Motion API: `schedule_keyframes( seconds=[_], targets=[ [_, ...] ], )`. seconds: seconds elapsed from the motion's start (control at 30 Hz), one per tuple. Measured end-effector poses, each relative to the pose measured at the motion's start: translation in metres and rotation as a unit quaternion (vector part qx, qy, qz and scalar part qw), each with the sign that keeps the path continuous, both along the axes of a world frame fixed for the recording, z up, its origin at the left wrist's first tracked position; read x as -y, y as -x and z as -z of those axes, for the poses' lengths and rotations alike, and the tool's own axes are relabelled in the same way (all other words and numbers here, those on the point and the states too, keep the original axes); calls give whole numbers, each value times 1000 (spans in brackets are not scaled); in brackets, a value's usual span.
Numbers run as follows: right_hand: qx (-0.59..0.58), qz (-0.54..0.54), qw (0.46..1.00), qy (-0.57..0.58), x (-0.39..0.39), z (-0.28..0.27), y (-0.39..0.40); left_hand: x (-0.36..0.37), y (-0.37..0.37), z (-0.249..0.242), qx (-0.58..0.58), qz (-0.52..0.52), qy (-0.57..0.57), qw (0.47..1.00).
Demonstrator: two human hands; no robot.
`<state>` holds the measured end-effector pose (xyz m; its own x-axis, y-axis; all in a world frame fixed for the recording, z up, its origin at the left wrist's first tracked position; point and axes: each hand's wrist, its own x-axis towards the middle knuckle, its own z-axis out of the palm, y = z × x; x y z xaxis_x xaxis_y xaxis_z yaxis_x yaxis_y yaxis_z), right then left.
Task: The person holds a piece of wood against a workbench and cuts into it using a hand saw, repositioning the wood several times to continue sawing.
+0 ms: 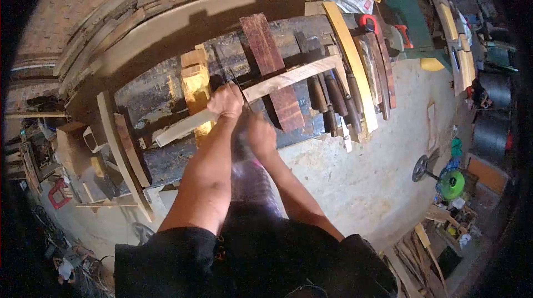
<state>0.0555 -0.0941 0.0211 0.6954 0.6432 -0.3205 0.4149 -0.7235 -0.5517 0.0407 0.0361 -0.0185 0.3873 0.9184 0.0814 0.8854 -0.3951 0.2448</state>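
A long pale wooden strip (294, 78) lies across a reddish-brown board (266, 48) and a yellowish block (194, 84) on the dark workbench (150, 87). My left hand (225, 99) is wrapped round the strip left of the board. Just right of it, a thin dark saw blade (237, 84) stands against the strip. My right hand (261, 136) is closed below the strip, at the near end of the blade; its fingers are blurred and the handle is hidden.
Several chisels (336, 95) with dark handles lie right of the board, beside a long yellow wooden strip (350, 59). A red-handled saw (368, 22) is at the back right. Upright planks (125, 153) stand at the bench's left end. A green fan (451, 184) stands on the floor.
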Motion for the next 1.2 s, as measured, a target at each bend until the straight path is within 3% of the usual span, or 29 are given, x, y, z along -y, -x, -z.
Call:
schedule_keyframes(
  seconds=[0.13,0.23,0.47,0.53,0.63,0.83,0.97,1.2],
  targets=[
    [-3,26,996,83,15,-6,11,2,2,-2,9,-5,-22,1000],
    [21,-39,999,30,-27,6,-11,-1,-2,1,22,-1,-17,1000],
    [-6,13,998,53,28,10,15,2,-1,-8,22,-5,-25,999],
    [21,-32,999,12,3,20,3,0,-2,-1,8,6,-23,1000],
    [30,6,1000,-2,-29,6,-6,-1,-2,-3,-12,-5,-10,1000],
    [4,51,997,64,26,13,19,-1,1,-4,2,4,-8,1000],
    [8,53,998,23,19,26,13,-8,-7,4,4,-37,-24,999],
    [10,35,997,65,30,-11,9,-10,-5,-4,-26,-21,34,999]
  ],
)
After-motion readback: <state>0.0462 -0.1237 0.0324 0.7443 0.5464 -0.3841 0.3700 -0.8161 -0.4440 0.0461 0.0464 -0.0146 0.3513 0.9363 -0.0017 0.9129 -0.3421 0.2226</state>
